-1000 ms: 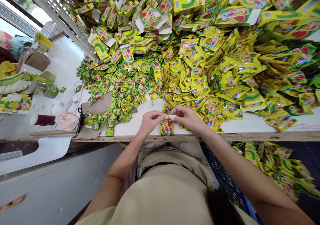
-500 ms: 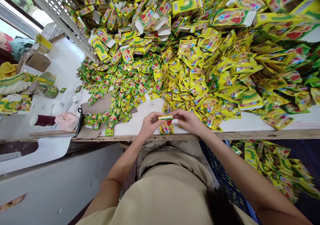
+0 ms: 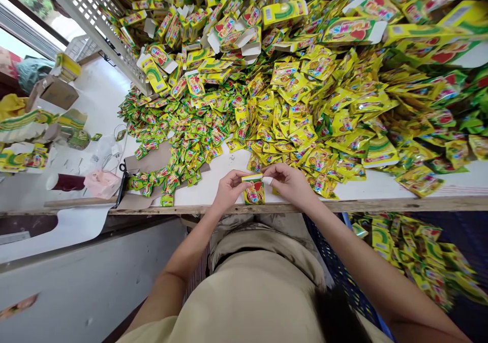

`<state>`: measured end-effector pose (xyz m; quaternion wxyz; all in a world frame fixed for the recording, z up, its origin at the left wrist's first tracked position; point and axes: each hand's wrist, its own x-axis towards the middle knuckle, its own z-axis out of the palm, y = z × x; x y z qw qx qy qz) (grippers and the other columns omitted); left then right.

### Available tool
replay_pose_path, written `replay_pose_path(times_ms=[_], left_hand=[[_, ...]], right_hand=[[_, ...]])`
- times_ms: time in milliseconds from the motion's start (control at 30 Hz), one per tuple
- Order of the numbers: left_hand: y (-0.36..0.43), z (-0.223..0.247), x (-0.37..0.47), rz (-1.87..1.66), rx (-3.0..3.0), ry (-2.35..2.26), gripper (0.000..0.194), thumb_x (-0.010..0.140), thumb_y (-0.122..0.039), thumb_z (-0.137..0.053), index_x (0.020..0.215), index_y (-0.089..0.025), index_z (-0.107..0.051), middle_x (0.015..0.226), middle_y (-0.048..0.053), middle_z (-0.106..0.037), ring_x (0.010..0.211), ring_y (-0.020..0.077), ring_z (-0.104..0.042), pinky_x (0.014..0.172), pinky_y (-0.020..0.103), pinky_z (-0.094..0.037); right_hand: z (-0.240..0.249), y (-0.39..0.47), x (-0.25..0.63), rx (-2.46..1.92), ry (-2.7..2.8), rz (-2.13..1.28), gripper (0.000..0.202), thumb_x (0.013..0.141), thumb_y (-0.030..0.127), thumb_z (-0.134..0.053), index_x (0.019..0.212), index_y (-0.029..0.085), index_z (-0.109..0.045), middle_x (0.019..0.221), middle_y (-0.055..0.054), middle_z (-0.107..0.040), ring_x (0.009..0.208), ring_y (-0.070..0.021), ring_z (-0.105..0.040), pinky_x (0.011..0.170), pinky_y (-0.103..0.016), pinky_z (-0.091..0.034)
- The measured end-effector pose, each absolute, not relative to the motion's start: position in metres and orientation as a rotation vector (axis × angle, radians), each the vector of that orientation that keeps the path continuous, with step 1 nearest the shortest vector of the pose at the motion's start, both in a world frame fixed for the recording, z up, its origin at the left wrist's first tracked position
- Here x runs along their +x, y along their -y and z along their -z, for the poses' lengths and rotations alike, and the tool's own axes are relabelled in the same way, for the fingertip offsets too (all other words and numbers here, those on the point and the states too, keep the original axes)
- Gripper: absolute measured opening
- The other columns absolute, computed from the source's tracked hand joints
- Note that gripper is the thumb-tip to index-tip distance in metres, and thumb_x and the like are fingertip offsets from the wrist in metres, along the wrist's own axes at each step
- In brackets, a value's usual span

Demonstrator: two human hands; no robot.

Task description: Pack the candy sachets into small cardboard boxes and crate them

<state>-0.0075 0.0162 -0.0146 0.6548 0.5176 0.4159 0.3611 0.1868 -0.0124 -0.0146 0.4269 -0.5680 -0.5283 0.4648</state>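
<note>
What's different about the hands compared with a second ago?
The left hand's thumb has moved down onto the front of the box; the right hand's has edged right. Both still hold the box. The green packets and yellow packets look unchanged.

From my end, the box (image 3: 254, 192) looks like smooth printed card with a slight sheen. The packets (image 3: 292, 117) show me glossy, crinkled plastic film. I see a smooth white tabletop (image 3: 219, 169) with a rough wood edge (image 3: 194, 210), a matt plastic crate (image 3: 131, 63), a dull cardboard carton (image 3: 59, 95) and a matt cloth shirt (image 3: 259, 292).
</note>
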Motion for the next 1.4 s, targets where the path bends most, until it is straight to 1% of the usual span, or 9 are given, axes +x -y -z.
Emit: replay_pose_path(times_ms=[367,567,667,867,1033,1167,1267,1333,1400], left_hand=[[-0.016,0.017,-0.009,-0.791,1.244,-0.956,0.025,0.075,-0.031,-0.073,0.095,-0.017,-0.067,0.095,0.005,-0.073,0.083,0.0137,-0.066,0.078,0.027,-0.052],[-0.02,0.02,-0.01,-0.796,1.222,-0.916,0.025,0.071,-0.03,-0.076,0.092,-0.018,-0.07,0.099,0.006,-0.073,0.091,0.0169,-0.068,0.086,0.032,-0.053],[-0.021,0.02,-0.01,-0.802,1.212,-0.905,0.024,0.071,-0.03,-0.077,0.09,-0.018,-0.07,0.099,0.006,-0.074,0.093,0.0173,-0.068,0.088,0.034,-0.053],[-0.021,0.011,-0.009,-0.768,1.268,-0.923,0.017,0.073,-0.029,-0.074,0.085,-0.017,-0.07,0.099,0.007,-0.074,0.095,0.0181,-0.068,0.089,0.036,-0.053],[-0.019,0.009,-0.007,-0.764,1.298,-0.944,0.018,0.075,-0.031,-0.073,0.082,-0.016,-0.068,0.1,0.008,-0.073,0.098,0.0195,-0.067,0.093,0.038,-0.051],[-0.014,0.009,-0.002,-0.806,1.26,-0.933,0.033,0.076,-0.034,-0.072,0.103,-0.018,-0.06,0.106,0.009,-0.069,0.098,0.0177,-0.066,0.088,0.033,-0.051],[-0.014,0.005,-0.002,-0.851,1.215,-0.871,0.054,0.076,-0.039,-0.072,0.122,-0.022,-0.047,0.118,0.012,-0.063,0.096,0.0174,-0.065,0.08,0.03,-0.052],[-0.017,0.004,-0.007,-0.853,1.203,-0.89,0.054,0.077,-0.042,-0.07,0.121,-0.022,-0.047,0.117,0.012,-0.063,0.092,0.0169,-0.066,0.075,0.029,-0.052],[-0.022,0.006,-0.014,-0.866,1.208,-0.993,0.046,0.078,-0.042,-0.068,0.115,-0.019,-0.052,0.107,0.01,-0.066,0.087,0.0151,-0.065,0.072,0.027,-0.051]], right_hand=[[0.004,0.009,0.196,-1.341,1.463,-1.207,0.003,0.075,0.02,-0.059,0.076,0.021,-0.062,0.095,-0.007,-0.07,0.1,-0.0234,-0.065,0.076,-0.033,-0.051],[0.003,0.005,0.196,-1.32,1.58,-1.128,0.029,0.072,0.011,-0.056,0.097,0.021,-0.064,0.091,-0.004,-0.069,0.081,-0.0183,-0.066,0.073,-0.032,-0.053],[0.006,0.006,0.192,-1.267,1.657,-1.114,0.024,0.073,0.009,-0.053,0.09,0.021,-0.065,0.087,-0.003,-0.069,0.077,-0.0174,-0.065,0.071,-0.03,-0.052],[0.01,0.008,0.192,-1.233,1.689,-1.042,0.018,0.074,0.012,-0.053,0.086,0.021,-0.064,0.09,-0.006,-0.068,0.086,-0.0203,-0.065,0.074,-0.032,-0.052],[0.011,0.009,0.183,-1.287,1.682,-1.08,0.014,0.077,0.017,-0.055,0.088,0.022,-0.062,0.083,-0.004,-0.063,0.075,-0.0178,-0.06,0.068,-0.031,-0.05],[0.001,0.012,0.174,-1.358,1.504,-1.091,0.018,0.081,0.03,-0.056,0.097,0.022,-0.061,0.074,-0.001,-0.058,0.065,-0.0164,-0.055,0.06,-0.03,-0.047],[-0.015,0.028,0.215,-1.398,1.466,-1.141,0.025,0.083,0.038,-0.054,0.1,0.024,-0.065,0.088,-0.006,-0.066,0.077,-0.0209,-0.062,0.068,-0.036,-0.051],[-0.021,0.053,0.272,-1.454,1.642,-1.273,0.023,0.078,0.044,-0.06,0.091,0.028,-0.071,0.09,-0.009,-0.07,0.078,-0.0246,-0.066,0.07,-0.041,-0.052],[-0.019,0.086,0.338,-1.627,1.766,-1.299,0.022,0.063,0.049,-0.071,0.076,0.032,-0.075,0.079,-0.012,-0.072,0.069,-0.0284,-0.067,0.064,-0.046,-0.051]])
